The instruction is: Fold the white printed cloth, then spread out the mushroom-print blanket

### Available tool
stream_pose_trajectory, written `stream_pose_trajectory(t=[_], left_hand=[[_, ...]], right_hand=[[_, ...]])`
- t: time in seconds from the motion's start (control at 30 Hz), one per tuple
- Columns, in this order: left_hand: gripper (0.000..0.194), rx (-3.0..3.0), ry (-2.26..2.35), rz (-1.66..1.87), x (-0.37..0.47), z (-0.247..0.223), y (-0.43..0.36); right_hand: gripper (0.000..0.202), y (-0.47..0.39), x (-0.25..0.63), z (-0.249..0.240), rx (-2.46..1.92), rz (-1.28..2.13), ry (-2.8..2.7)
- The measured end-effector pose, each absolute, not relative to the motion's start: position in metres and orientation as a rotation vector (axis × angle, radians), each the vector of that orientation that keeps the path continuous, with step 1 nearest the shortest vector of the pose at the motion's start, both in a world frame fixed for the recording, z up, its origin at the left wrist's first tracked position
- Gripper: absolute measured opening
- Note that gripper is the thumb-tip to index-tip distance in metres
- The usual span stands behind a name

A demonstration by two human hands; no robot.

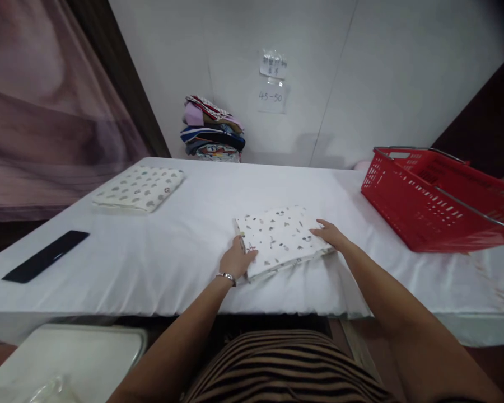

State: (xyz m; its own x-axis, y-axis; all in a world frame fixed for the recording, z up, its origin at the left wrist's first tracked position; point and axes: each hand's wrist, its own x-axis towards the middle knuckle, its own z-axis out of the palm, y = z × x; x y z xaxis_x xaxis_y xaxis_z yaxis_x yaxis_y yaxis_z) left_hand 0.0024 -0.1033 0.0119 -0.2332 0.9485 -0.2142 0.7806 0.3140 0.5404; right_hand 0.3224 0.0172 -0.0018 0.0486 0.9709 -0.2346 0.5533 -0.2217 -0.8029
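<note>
A folded white cloth (283, 235) with small printed motifs lies slightly turned on the white-covered table, near its front edge. My left hand (236, 258), a bracelet at its wrist, grips the cloth's left side, thumb on top and the other fingers partly hidden at the edge. At the right side, my right hand (331, 234) holds the cloth with its thumb and fingers over the border. Farther left on the table rests another folded cloth (140, 188), cream with grey-green spots, apart from both hands.
A red plastic basket (420, 207) with metal handles stands at the right. A flat black object (46, 256) lies at the left. Behind the table's far edge is a stack of folded fabrics (213, 131). Below the front left sits a white stool or chair seat (71, 352).
</note>
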Motion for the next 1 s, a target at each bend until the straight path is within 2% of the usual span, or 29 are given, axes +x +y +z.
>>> stream_pose_trajectory(t=[0.17,0.3,0.43,0.53,0.7,1.0], left_hand=[[0.066,1.646,2.122,0.542,0.005,0.014,-0.111],[0.056,2.029,2.136,0.785,0.009,0.014,-0.123],[0.024,2.402,1.703,0.778,0.013,0.010,-0.133],[0.023,2.434,1.565,0.746,0.013,0.008,-0.139],[0.021,2.448,1.549,0.821,0.009,0.005,-0.147],[0.019,2.558,1.492,0.822,0.007,-0.001,-0.148]], right_hand=[[0.061,0.004,0.324,0.004,-1.916,0.710,-1.799],[0.044,-0.033,0.310,0.007,-1.558,0.419,-2.001],[0.037,-0.062,0.304,-0.001,-1.350,0.497,-2.206],[0.035,-0.066,0.313,-0.007,-1.375,0.623,-2.109],[0.037,-0.062,0.341,-0.007,-1.480,0.582,-1.608],[0.039,-0.063,0.357,-0.004,-1.768,0.742,-1.591]])
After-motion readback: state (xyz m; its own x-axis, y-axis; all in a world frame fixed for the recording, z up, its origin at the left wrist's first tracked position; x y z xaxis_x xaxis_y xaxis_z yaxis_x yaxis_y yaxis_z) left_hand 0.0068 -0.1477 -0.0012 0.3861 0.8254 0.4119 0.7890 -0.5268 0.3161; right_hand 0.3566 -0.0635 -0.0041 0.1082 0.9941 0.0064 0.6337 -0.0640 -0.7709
